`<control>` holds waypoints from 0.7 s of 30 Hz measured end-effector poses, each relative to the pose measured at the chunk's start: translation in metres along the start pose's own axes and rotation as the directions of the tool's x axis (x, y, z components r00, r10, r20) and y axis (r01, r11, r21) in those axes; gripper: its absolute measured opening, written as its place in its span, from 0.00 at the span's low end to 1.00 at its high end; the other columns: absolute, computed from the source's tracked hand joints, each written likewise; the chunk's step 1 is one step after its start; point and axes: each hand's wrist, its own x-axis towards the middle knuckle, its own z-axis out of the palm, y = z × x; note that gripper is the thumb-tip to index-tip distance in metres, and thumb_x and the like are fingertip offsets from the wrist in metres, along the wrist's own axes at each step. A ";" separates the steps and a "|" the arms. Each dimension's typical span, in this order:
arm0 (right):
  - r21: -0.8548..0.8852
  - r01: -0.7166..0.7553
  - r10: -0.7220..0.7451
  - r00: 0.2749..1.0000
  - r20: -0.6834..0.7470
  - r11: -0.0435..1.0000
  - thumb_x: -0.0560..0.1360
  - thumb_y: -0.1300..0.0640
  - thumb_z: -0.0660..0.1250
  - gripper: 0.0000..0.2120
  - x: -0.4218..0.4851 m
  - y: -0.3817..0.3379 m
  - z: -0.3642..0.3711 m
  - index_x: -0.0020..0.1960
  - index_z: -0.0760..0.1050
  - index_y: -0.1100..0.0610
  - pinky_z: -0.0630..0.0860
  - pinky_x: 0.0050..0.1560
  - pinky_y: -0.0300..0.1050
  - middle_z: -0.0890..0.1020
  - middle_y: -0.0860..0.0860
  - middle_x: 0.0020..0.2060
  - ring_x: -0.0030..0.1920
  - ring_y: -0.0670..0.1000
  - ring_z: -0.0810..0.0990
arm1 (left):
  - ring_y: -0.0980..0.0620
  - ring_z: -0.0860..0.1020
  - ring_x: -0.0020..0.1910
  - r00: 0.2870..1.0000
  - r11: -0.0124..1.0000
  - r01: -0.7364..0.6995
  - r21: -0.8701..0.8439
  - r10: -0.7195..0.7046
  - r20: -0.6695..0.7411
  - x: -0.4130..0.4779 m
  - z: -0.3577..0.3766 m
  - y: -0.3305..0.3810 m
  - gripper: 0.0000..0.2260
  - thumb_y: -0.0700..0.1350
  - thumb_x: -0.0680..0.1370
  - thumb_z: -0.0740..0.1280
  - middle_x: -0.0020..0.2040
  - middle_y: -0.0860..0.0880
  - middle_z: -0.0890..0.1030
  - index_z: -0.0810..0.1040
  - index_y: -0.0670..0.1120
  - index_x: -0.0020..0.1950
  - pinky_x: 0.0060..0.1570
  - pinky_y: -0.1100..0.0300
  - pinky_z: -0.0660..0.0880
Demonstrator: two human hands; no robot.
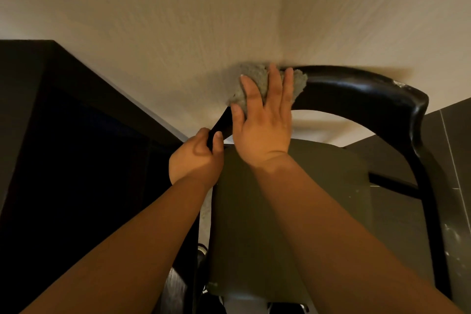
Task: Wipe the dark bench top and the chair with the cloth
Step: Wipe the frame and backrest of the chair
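Note:
A black wooden chair (362, 89) with a curved top rail stands against the wall, its dull green seat (318, 186) below. A grey fluffy cloth (251, 76) lies on the left part of the top rail. My right hand (265, 122) presses flat on the cloth with straight, spread fingers. My left hand (198, 158) grips the chair's left back post just below the rail. The dark bench (63, 135) fills the left side of the view.
A pale textured wall (204, 7) rises right behind the chair. Dark floor tiles (448, 150) show at the right, past the chair's right post. Blurred dark objects lie on the floor under the seat's front edge.

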 end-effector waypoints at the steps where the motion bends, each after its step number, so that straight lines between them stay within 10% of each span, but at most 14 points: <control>1: -0.035 -0.014 0.014 1.000 0.011 0.999 0.83 0.43 0.62 0.26 0.001 0.006 -0.004 0.78 0.70 0.50 0.45 0.83 0.60 0.58 0.63 0.82 0.83 0.68 0.49 | 0.56 0.70 0.35 1.000 1.000 -0.002 -0.011 0.002 -0.005 -0.001 0.001 0.000 0.17 0.61 0.86 0.51 0.38 0.55 0.73 0.72 0.53 0.52 0.32 0.57 0.61; 10: 0.154 -0.185 0.188 0.982 -0.004 0.971 0.86 0.51 0.58 0.25 0.000 0.005 -0.003 0.83 0.63 0.49 0.51 0.81 0.68 0.45 0.62 0.84 0.83 0.67 0.37 | 0.54 0.75 0.37 0.998 0.998 -0.032 -0.047 0.030 -0.051 0.003 0.008 -0.004 0.18 0.62 0.86 0.51 0.38 0.55 0.75 0.74 0.53 0.50 0.35 0.56 0.70; 21: -0.172 -0.229 0.241 0.969 0.052 0.958 0.87 0.48 0.55 0.31 0.006 0.065 -0.043 0.86 0.47 0.48 0.39 0.82 0.60 0.40 0.61 0.84 0.82 0.68 0.37 | 0.48 0.80 0.47 0.996 0.982 -0.087 -0.169 0.081 -0.042 -0.001 0.001 -0.004 0.21 0.60 0.86 0.52 0.46 0.51 0.79 0.79 0.48 0.60 0.41 0.55 0.71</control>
